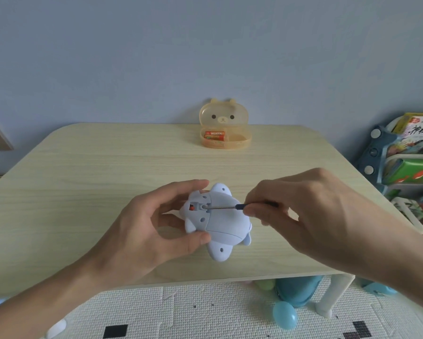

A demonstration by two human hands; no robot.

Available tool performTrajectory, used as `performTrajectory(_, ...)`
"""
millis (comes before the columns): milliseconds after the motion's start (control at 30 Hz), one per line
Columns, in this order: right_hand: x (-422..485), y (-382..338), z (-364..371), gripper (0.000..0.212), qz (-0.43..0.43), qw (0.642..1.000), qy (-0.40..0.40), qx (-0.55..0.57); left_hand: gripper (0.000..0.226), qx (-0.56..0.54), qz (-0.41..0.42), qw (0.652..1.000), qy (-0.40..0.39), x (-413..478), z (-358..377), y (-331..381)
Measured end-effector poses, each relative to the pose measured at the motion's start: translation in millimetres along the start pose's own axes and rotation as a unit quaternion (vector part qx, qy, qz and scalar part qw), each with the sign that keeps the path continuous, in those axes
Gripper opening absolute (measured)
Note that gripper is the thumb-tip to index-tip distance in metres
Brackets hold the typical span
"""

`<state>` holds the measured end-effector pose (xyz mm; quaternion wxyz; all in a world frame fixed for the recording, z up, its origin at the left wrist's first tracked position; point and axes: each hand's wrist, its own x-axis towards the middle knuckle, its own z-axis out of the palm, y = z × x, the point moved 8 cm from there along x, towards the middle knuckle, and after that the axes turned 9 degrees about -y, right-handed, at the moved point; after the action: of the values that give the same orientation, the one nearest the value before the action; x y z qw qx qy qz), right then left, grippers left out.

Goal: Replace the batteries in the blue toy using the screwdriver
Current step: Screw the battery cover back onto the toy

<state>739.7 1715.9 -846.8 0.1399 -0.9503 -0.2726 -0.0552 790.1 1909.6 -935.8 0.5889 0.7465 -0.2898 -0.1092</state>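
- The blue toy (pixel 220 221) lies underside up on the pale wood bench (pixel 95 167), near the bench's 6 o'clock edge and about midway across it.
- The left hand (pixel 141 231) grasps the toy from its 9 o'clock side, with fingers curled over the far edge and the thumb pressed on the near edge.
- The right hand (pixel 310 211) comes in from 3 o'clock and pinches the dark handle of the screwdriver (pixel 230 207) between thumb and fingertips.
- The thin metal shaft of the screwdriver points toward 9 o'clock, and its tip sits in a round recess on the toy's underside.
- A small orange-red part shows in an opening just beside the tip, on its 9 o'clock side.
- At 12 o'clock from the toy, well apart at the bench's far edge, an orange bear-faced box (pixel 244 143) stands with its lid up.
- A red battery (pixel 214 135) lies in the 9 o'clock half of the box.
- A shelf of books (pixel 406 162) stands off the bench at 3 o'clock.
- A teal ball (pixel 285 315) lies on the foam floor mat (pixel 181 309) at 5 o'clock.
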Motion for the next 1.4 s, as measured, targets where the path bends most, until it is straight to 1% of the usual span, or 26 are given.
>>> performTrajectory(100, -3.0, 10.2, -8.2, 0.021, 0.01, 1.0, 0.018, 0.022, 0.064, -0.006, -0.002, 1.0, -0.001, 0.3, -0.4, -1.3)
performTrajectory(233, -5.7, 31.1, -10.3, 0.014, 0.054, 0.997, 0.013, 0.061, 0.056, -0.033, -0.011, 0.999, -0.003, 2.4, -0.3, -4.1)
performTrajectory(333, -7.5, 50.0, -5.9, 0.015, 0.085, 0.995, 0.014, 0.053, 0.056, -0.035, -0.025, 0.999, -0.009, 5.3, -3.8, -7.2)
performTrajectory(467, -12.3, 88.5, 7.1, 0.019, 0.133, 0.991, 0.005, 0.008, 0.056, -0.035, -0.047, 0.998, -0.004, 9.8, -13.0, -11.0)
performTrajectory(567, -18.8, 112.3, 17.8, 0.014, 0.16, 0.987, -0.008, -0.014, 0.059, -0.042, -0.07, 0.997, 0.012, 13.3, -20.4, -15.2)
performTrajectory(633, -22.5, 124.8, 18.5, 0.011, 0.171, 0.985, 0.004, -0.009, 0.06, -0.04, -0.08, 0.996, 0.022, 18.5, -28.9, -16.6)
performTrajectory(833, -27.8, 153.7, 21.5, 0.009, 0.205, 0.979, 0.018, 0.002, 0.054, 0.025, -0.112, 0.992, 0.051, 63.6, -90.1, -33.4)
performTrajectory(967, -34.7, 165.4, 22.8, 0.01, 0.234, 0.972, 0.028, -0.003, 0.056, 0.024, -0.132, 0.987, 0.09, 102.0, -136.0, -61.2)
performTrajectory(1067, -37.1, 177.2, 22.0, 0.011, 0.249, 0.967, 0.05, 0.0, 0.056, 0.003, -0.135, 0.984, 0.112, 126.4, -152.4, -72.8)
performTrajectory(1167, -34.8, 186.3, 21.6, 0.011, 0.256, 0.964, 0.071, 0.007, 0.057, 0.037, -0.132, 0.982, 0.132, 142.2, -160.9, -77.7)
performTrajectory(1233, -33.4, 188.7, 22.3, 0.012, 0.26, 0.963, 0.074, 0.008, 0.057, 0.066, -0.133, 0.98, 0.132, 148.7, -165.0, -79.1)
performTrajectory(1400, -36.7, 193.5, 24.3, 0.009, 0.259, 0.963, 0.07, 0.017, 0.06, 0.073, -0.146, 0.981, 0.103, 150.8, -172.2, -85.4)
